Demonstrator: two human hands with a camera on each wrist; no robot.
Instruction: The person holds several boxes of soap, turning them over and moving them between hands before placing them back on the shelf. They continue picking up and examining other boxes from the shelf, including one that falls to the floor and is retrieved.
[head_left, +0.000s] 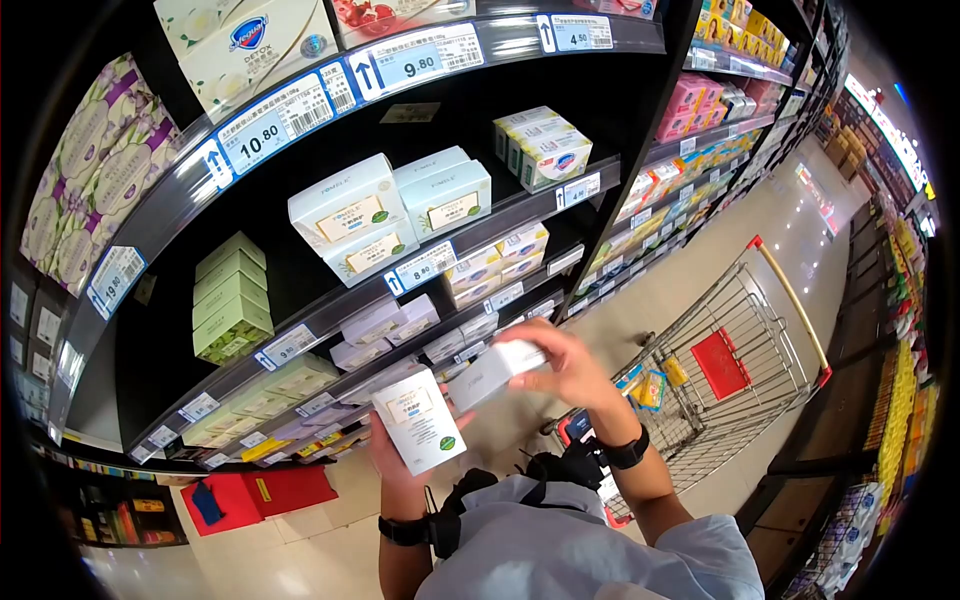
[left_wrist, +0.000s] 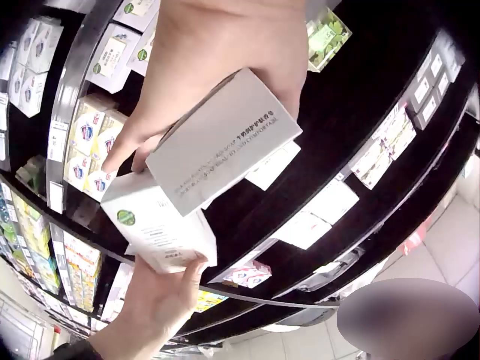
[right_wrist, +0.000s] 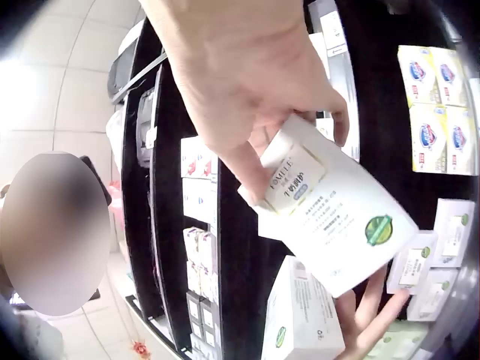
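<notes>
My left hand (head_left: 386, 456) holds a white soap box (head_left: 420, 425) upright, its gold-framed label and green round mark facing up at me. A second white soap box (head_left: 488, 376) is gripped by my right hand (head_left: 568, 366), thumb on the near side and fingers over the far end. In the left wrist view, printed lines show on a narrow side of the left box (left_wrist: 225, 142), which overlaps the right box (left_wrist: 166, 231). The right wrist view shows the label of the right box (right_wrist: 337, 217); fingers of my left hand (right_wrist: 369, 319) reach behind the left box (right_wrist: 300, 319).
Ahead stand black shelves with price tags (head_left: 420, 268), holding matching white boxes (head_left: 345, 205), green boxes (head_left: 232, 305) and yellow-white soap packs (head_left: 542, 148). A shopping cart (head_left: 715, 365) with a few packets stands at the right. A red box (head_left: 265, 495) sits low at the left.
</notes>
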